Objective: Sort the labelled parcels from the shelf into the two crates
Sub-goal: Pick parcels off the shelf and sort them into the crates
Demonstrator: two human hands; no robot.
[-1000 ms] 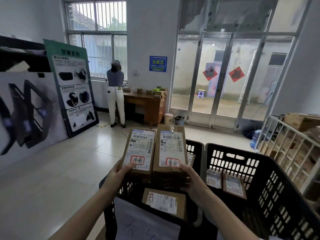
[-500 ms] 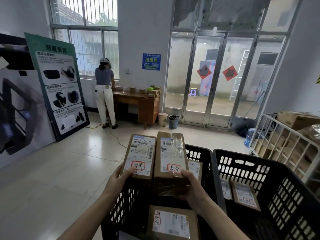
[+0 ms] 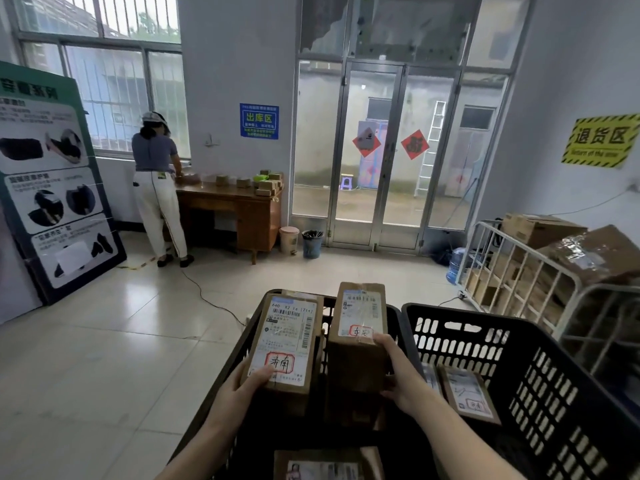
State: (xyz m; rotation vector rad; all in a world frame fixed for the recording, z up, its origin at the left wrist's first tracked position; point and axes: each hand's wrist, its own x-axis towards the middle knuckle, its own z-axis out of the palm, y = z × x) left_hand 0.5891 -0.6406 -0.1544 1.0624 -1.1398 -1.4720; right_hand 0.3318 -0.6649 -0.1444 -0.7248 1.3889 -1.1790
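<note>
Left hand [image 3: 242, 388] grips the left parcel [image 3: 284, 341], right hand [image 3: 398, 374] the right parcel [image 3: 356, 355], both over the left crate [image 3: 242, 337]. Label check, I'd say; next, drop each into its matching crate.

Of the person wearing the camera, only two slender forearms and hands show, cut off by the lower edge of the view. The left forearm [image 3: 197, 452] and right forearm [image 3: 460, 441] are bare along all their visible length. The left hand [image 3: 239, 393] and right hand [image 3: 398, 375] are bare as well.

"济南" on left parcel [image 3: 282, 344]; "出库区" on blue sign [image 3: 259, 121]; "退货区" on yellow sign [image 3: 601, 140].
</note>
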